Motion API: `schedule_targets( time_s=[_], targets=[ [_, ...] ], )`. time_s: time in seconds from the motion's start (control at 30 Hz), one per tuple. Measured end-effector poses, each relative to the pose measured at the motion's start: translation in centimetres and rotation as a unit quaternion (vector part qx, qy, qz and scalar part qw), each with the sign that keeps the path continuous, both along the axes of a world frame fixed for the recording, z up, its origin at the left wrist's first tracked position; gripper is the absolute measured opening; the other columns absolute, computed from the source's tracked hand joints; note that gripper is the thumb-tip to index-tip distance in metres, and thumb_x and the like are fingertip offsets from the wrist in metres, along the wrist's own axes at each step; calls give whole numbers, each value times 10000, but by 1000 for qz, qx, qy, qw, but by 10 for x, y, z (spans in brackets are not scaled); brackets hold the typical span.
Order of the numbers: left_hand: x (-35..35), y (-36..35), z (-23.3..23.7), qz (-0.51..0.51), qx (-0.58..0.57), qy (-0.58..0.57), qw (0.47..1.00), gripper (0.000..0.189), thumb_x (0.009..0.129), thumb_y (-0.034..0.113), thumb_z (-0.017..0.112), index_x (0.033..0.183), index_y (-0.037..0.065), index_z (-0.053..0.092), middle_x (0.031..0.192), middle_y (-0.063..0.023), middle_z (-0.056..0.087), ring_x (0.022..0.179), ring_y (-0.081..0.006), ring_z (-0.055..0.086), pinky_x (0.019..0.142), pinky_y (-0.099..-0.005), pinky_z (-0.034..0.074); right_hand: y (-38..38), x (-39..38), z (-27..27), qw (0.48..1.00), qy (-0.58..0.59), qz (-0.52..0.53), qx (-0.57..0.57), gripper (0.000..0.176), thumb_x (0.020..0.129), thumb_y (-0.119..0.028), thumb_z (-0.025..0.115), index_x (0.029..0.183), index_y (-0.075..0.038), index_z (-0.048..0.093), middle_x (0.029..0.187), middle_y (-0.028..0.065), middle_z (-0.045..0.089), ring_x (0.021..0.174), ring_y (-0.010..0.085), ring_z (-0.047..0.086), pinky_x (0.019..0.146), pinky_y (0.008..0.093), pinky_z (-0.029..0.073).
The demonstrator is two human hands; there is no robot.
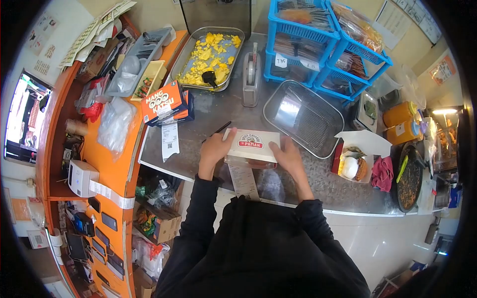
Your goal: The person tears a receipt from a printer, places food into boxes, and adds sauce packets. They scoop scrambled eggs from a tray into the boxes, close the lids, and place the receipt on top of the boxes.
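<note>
A closed takeaway food box (250, 145) with a white lid and a red-and-black printed label sits at the near side of the grey worktop. My left hand (215, 151) grips its left end, thumb on the lid. At the right end my right hand (288, 157) holds it the same way. From beneath the box, a paper receipt (242, 182) hangs over the front edge. A black pen (223, 127) lies just beyond my left hand. To the right stands an opened food box (354, 161) with rice and other food inside.
A tray of yellow food (203, 59) with a black scoop stands at the back left. Orange boxes (165, 103) and another receipt (170, 140) lie nearer. Behind are a wire-rack tray (304, 119) and blue baskets (302, 37). A pan (409, 181) and pink cloth (382, 174) are right.
</note>
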State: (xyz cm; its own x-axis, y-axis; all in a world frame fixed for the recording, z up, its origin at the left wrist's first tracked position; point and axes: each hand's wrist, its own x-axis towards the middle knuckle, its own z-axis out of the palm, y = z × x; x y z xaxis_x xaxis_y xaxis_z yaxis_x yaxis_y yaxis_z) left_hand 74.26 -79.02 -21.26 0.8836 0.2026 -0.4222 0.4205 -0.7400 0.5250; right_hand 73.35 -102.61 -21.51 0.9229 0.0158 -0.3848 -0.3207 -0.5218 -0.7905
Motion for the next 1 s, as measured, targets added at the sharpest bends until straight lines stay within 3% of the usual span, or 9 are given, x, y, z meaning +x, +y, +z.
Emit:
schedule_targets(
  time_s=[0.07,0.17,0.27,0.37,0.47,0.6,0.67,0.77,1.0],
  targets=[
    [-6,-2,-15,-44,37,-2,998,754,882,657,394,1119,-18,634,989,-282,656,982,-435,621,881,-472,468,-2,0,-34,992,-96,27,-79,520,863,-359,598,1209,16,500,1011,259,615,958,396,615,820,443,480],
    [-20,-1,-60,-37,-39,-51,997,730,909,600,422,1307,-8,491,1123,-304,604,1057,-445,580,916,-473,443,3,-14,-51,968,-215,32,-129,498,893,-312,583,1265,3,482,1032,245,569,930,408,599,789,457,483],
    [-40,-11,-86,-41,-104,-273,956,714,921,500,478,1447,48,309,1352,-302,444,1254,-437,437,992,-463,396,10,-27,-60,964,-229,26,-134,488,908,-263,576,1304,-4,459,1072,226,517,952,405,568,796,474,474],
    [-41,4,-65,-254,121,-342,896,790,874,505,560,1489,112,258,1497,-246,260,1386,-421,244,1046,-457,350,4,-29,-64,946,-296,40,-126,513,894,-254,600,1330,-30,448,1118,203,503,1022,381,526,827,467,469],
    [-28,15,-43,-422,198,-323,824,842,820,573,568,1489,155,272,1536,-198,195,1420,-404,168,1066,-451,339,-15,-29,-48,905,-374,170,-110,513,871,-254,629,1320,-63,473,1190,181,501,1112,352,477,874,439,468],
    [-14,23,-61,-473,190,-318,799,855,802,605,546,1478,151,289,1526,-191,221,1411,-410,182,1099,-442,313,-34,-20,-56,815,-447,319,-183,446,850,-249,644,1260,-107,540,1277,133,505,1193,338,455,919,397,479],
    [-12,22,-61,-482,200,-308,796,821,824,583,534,1470,131,303,1525,-196,218,1416,-401,166,1134,-435,263,-34,-20,-63,806,-459,315,-203,377,848,-236,637,1198,-115,571,1286,120,515,1214,339,456,898,381,501],
    [-9,23,-57,-491,203,-298,793,799,842,568,521,1470,125,300,1517,-198,235,1419,-395,166,1121,-437,291,-35,-18,-66,784,-477,318,-238,300,846,-226,632,1126,-126,590,1304,114,522,1232,340,466,830,356,537],
    [-22,17,-55,-477,186,-280,812,669,853,520,546,1454,319,330,1545,-191,146,1418,-444,114,1111,-483,296,-33,-31,-87,780,-483,309,-250,213,841,-212,632,1034,-134,585,1393,144,464,1297,355,429,752,350,564]
  ],
)
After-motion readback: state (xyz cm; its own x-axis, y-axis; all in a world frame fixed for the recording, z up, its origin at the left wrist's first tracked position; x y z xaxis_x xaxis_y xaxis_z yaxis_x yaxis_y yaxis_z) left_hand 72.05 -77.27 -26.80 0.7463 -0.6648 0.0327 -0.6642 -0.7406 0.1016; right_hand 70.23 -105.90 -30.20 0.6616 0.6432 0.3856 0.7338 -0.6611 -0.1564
